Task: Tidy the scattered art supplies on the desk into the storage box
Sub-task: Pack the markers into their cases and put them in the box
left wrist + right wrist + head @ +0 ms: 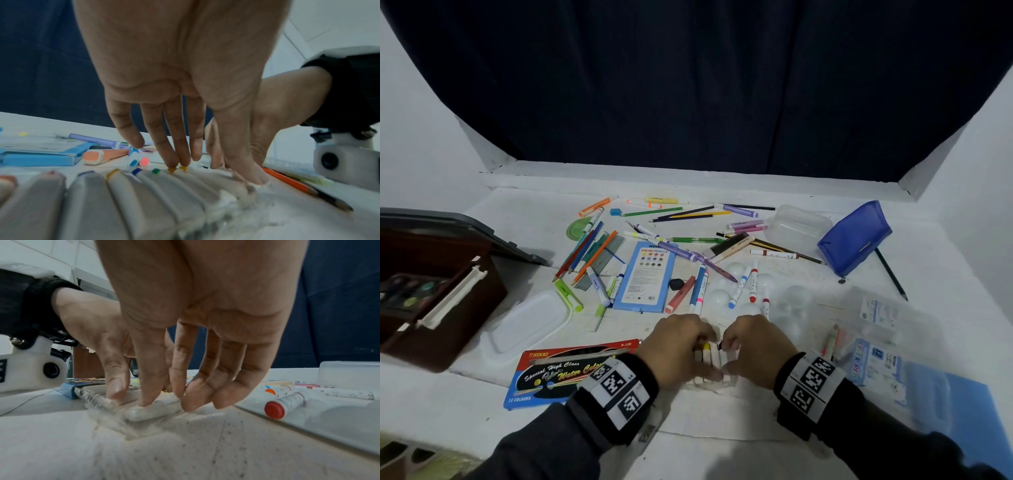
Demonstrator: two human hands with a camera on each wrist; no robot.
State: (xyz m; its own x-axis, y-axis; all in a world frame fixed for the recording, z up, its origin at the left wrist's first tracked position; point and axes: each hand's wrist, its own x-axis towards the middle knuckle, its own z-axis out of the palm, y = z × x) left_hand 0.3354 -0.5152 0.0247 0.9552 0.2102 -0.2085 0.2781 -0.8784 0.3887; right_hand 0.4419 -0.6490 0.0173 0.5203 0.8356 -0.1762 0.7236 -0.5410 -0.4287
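Both hands on the row of white paint tubes (127, 194) at the desk's (722, 428) near edge: left hand (674, 346) fingertips pressing the cap ends, right hand (753, 346) pinching 1 tube. Beside them: "NIKKI" "Water Colours" box (558, 373), "12 COLOURS". Storage box (431, 294) far left.

Two hands (717, 349) meet at lower centre. Upper right lies one blue pouch (854, 238); at the left edge, one brown storage box (431, 291). Two clear lidded containers (796, 226) sit on the desk. At least seven paint tubes (123, 203) lie in a row.
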